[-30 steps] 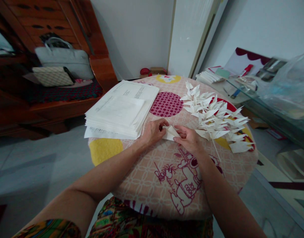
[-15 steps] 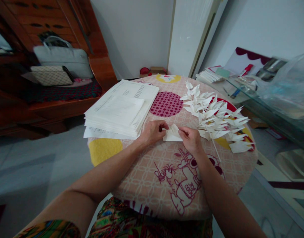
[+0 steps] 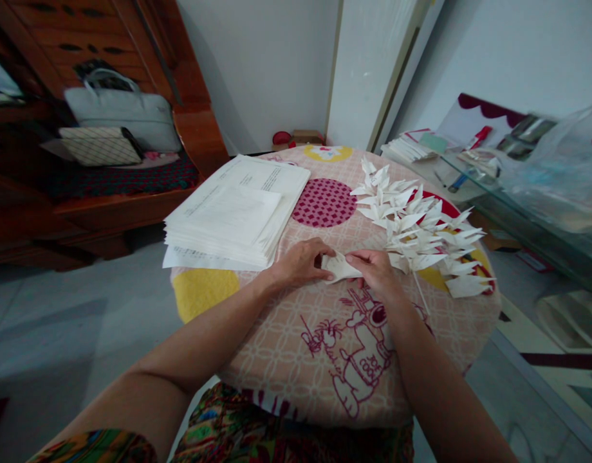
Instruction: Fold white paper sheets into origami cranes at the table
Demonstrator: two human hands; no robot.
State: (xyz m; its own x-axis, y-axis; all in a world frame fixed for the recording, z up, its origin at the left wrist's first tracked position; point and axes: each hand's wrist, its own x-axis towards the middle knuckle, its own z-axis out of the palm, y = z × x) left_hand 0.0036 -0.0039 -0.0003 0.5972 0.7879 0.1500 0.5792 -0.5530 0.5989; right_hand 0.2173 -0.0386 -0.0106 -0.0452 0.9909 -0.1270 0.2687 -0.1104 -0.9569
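A small folded piece of white paper (image 3: 340, 267) is between my two hands, just above the round table. My left hand (image 3: 303, 262) grips its left end, thumb below and fingers above. At the other end, my right hand (image 3: 373, 267) pinches the paper between thumb and fingers. Left of my hands lies a thick stack of printed paper sheets (image 3: 219, 212), with a smaller blank sheet (image 3: 245, 215) on top. To the right, a pile of folded paper cranes (image 3: 412, 222) spreads over the cloth, and a thin white stick (image 3: 421, 292) pokes out toward me.
A patterned cloth (image 3: 277, 347) covers the round table. On the right stands a glass shelf (image 3: 532, 212) with a plastic bag (image 3: 561, 173) and papers. A wooden bench (image 3: 190, 141) on the left holds a grey handbag (image 3: 125, 112) and a checked pouch (image 3: 100, 146).
The paper has turned and bent between my hands, its flat lower edge now curved. My left fingers have spread around its left end, and my right fingers have come under its lower edge.
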